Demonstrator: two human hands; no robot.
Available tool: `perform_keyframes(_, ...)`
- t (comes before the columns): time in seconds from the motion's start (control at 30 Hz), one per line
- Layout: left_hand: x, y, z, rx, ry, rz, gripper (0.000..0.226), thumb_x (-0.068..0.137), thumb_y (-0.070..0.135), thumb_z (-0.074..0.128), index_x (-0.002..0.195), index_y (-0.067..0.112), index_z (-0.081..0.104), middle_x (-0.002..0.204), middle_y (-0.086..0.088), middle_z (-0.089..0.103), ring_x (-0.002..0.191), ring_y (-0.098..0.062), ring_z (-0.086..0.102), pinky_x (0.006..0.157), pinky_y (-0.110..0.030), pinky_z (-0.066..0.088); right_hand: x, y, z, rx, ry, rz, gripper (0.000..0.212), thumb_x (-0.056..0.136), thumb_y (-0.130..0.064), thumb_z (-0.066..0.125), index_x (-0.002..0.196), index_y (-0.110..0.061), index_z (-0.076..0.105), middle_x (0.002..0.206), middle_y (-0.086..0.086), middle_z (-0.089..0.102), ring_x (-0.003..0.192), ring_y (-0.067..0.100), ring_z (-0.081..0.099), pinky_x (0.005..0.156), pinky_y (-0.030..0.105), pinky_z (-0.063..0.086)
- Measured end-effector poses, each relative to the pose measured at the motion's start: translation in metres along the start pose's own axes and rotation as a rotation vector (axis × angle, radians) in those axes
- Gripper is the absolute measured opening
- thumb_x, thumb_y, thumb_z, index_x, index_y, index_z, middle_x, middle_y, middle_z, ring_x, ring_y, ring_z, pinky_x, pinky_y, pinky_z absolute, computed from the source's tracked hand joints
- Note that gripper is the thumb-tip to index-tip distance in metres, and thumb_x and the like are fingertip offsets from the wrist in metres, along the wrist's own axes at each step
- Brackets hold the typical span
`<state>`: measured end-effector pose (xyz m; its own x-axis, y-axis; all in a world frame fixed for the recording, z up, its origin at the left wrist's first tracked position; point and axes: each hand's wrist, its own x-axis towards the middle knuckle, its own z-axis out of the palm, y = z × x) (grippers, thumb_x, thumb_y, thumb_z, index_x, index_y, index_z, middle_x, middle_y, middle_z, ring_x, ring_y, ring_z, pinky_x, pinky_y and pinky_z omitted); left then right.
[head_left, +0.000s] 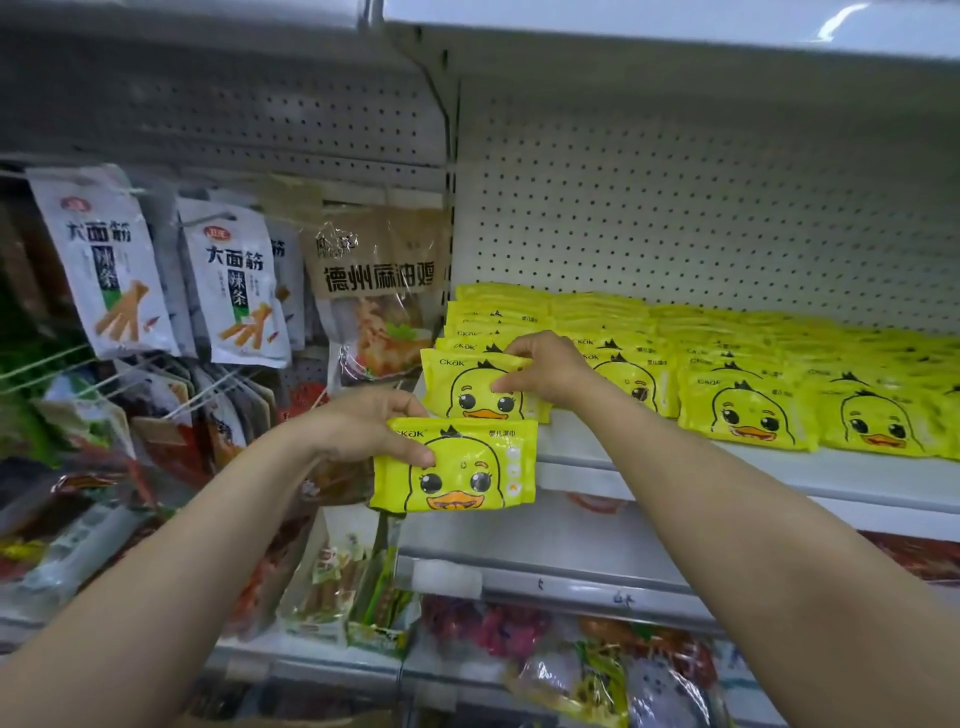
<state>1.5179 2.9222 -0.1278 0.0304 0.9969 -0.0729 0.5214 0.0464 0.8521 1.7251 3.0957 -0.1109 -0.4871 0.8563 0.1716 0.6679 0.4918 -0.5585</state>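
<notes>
Yellow wipes pack (462, 467), prob. soft, light, slick: your left hand (358, 428) grip pinches its top corner; right hand (545, 371) pinches front shelf pack (460, 400).

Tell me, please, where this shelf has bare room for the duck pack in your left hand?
The bare shelf strip in front of the front duck packs is free. Also free above the rows, before the pegboard. Hanging snack bags crowd the left.

White pegboard back panel (701, 197) above and behind the right hand (550, 371). White metal shelf (857, 477) just under that hand, grey rail (571, 584) lower down. Upper shelf (649, 36) overhead (streak of glare at far right). Above and left of the left hand (363, 426), greyer, shadowed pegboard (234, 114).
</notes>
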Motion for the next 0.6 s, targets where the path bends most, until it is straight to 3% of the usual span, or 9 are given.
perform_keyframes(0.13,0.006,0.000,0.000,-0.038,-0.006,0.010,0.050,0.041,0.046,0.093,0.083,0.030,0.070,0.099,0.005,0.074,0.094,-0.016,0.069,0.087,-0.035,0.050,-0.003,0.001,0.005,-0.228,0.134,-0.014,0.065,0.065,-0.055,0.084,0.120,-0.026,0.064,0.124,0.002,0.062,0.112,0.021,0.059,0.082,0.032,0.048)
perform_keyframes(0.27,0.013,0.006,0.005,-0.118,0.010,0.013,0.053,0.049,0.029,0.094,0.093,0.015,0.068,0.099,-0.001,0.074,0.095,-0.022,0.070,0.085,-0.034,0.053,-0.007,0.004,0.000,-0.353,0.157,-0.032,0.068,0.072,-0.058,0.078,0.127,-0.023,0.057,0.128,0.003,0.058,0.127,0.022,0.042,0.091,0.038,0.046)
perform_keyframes(0.37,0.020,0.011,0.009,-0.143,0.016,0.038,0.057,0.038,0.041,0.095,0.086,0.021,0.071,0.099,0.001,0.075,0.097,-0.019,0.070,0.090,-0.036,0.052,-0.021,-0.001,-0.019,-0.207,0.233,-0.076,0.050,0.083,-0.053,0.070,0.121,-0.022,0.062,0.125,0.000,0.063,0.122,0.019,0.050,0.092,0.035,0.047)
perform_keyframes(0.43,0.025,0.021,0.014,-0.137,0.022,0.057,0.049,0.045,0.039,0.095,0.085,0.023,0.072,0.099,0.002,0.074,0.098,-0.017,0.068,0.092,-0.033,0.050,-0.038,-0.010,-0.036,0.053,0.109,-0.099,0.040,0.086,-0.051,0.068,0.112,-0.021,0.068,0.114,-0.004,0.069,0.110,0.012,0.061,0.092,0.032,0.049)
perform_keyframes(0.5,0.031,0.036,0.020,-0.125,0.044,0.073,0.036,0.058,0.025,0.090,0.088,0.018,0.071,0.098,0.002,0.073,0.097,-0.016,0.067,0.091,-0.030,0.049,-0.058,-0.019,-0.050,0.181,-0.167,-0.127,0.037,0.083,-0.048,0.073,0.110,-0.023,0.070,0.110,-0.005,0.071,0.107,0.009,0.064,0.095,0.030,0.051)
perform_keyframes(0.57,0.039,0.051,0.028,-0.104,0.070,0.111,0.030,0.063,0.019,0.088,0.086,0.017,0.069,0.087,0.008,0.071,0.085,-0.007,0.065,0.085,-0.026,0.048,-0.072,-0.020,-0.057,0.056,-0.326,-0.148,0.050,0.074,-0.046,0.082,0.118,-0.028,0.067,0.119,-0.006,0.067,0.115,0.007,0.060,0.099,0.029,0.049)
perform_keyframes(0.6,0.042,0.059,0.032,-0.094,0.081,0.126,0.027,0.064,0.017,0.087,0.084,0.018,0.069,0.079,0.012,0.069,0.077,-0.001,0.062,0.080,-0.022,0.047,-0.075,-0.018,-0.060,-0.053,-0.315,-0.156,0.056,0.071,-0.047,0.084,0.120,-0.030,0.064,0.120,-0.007,0.064,0.115,0.007,0.057,0.095,0.028,0.048)
